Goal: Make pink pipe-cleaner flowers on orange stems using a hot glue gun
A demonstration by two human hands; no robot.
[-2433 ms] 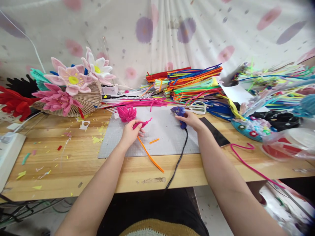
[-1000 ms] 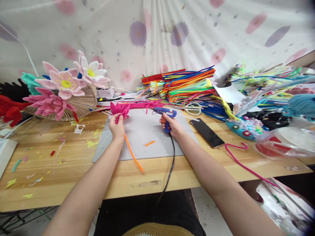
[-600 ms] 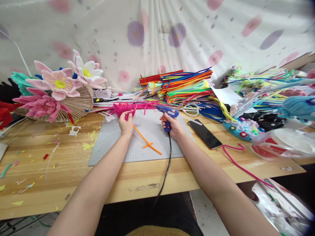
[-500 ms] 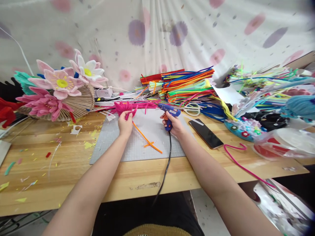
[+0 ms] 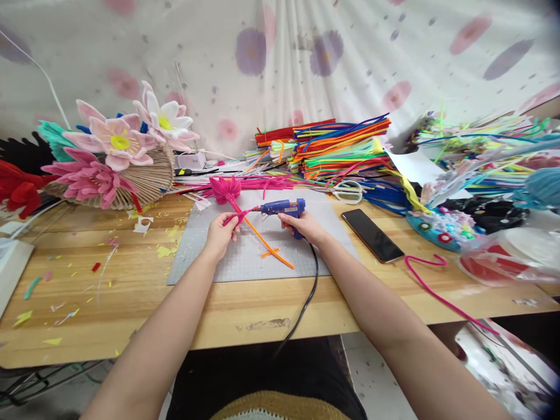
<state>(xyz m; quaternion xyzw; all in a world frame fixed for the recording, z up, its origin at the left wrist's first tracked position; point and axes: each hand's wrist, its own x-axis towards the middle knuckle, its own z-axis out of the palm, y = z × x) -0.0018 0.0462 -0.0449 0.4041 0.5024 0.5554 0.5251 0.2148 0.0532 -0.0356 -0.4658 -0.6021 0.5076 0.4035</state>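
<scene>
My left hand (image 5: 222, 236) pinches a small magenta pipe-cleaner piece (image 5: 240, 216) above the cutting mat. In my right hand (image 5: 301, 224) is a blue hot glue gun (image 5: 282, 206), its nozzle pointing left and at or very near the tip of that piece. Just beyond my left hand is a rounded magenta pipe-cleaner bundle (image 5: 225, 189). An orange pipe cleaner (image 5: 266, 242) runs from near my left fingers towards the front right, across a short orange piece (image 5: 269, 253). My fingers partly hide the magenta piece.
The grey cutting mat (image 5: 196, 256) lies on a wooden table. A black phone (image 5: 371, 235) and white-handled scissors (image 5: 347, 191) are to the right. Bundled pipe cleaners (image 5: 341, 149) stand behind; fuzzy flowers (image 5: 116, 143) are at left. The gun's black cord (image 5: 312, 286) hangs over the front edge.
The glue gun has swung level and its nozzle moved left to the magenta piece. My left hand has come forward, apart from the magenta bundle, with the piece pinched. The view has shifted slightly.
</scene>
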